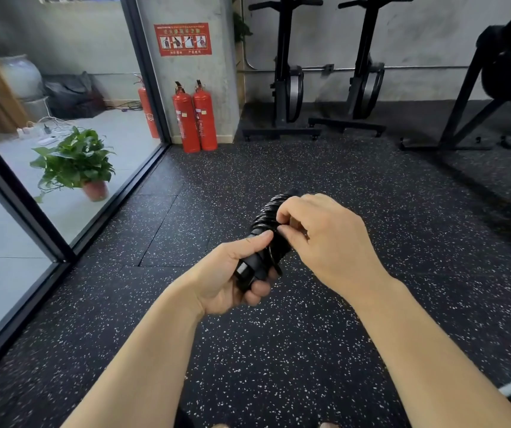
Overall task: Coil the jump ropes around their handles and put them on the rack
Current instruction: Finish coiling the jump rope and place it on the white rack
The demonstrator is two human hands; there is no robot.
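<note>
Speckled black rubber floor [278, 350] bears two red extinguishers [186, 125] and what look like exercise-machine bases [278, 133].

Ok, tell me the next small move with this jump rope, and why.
Probably tuck the last bit of rope under a turn and pull it snug. The rope already lies in many turns around the handles, the left hand grips their bare end, and the right hand pinches the rope at the coil.

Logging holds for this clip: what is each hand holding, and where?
Left hand grips the handles at their bare lower end; right hand pinches the coiled rope midway up.
</note>
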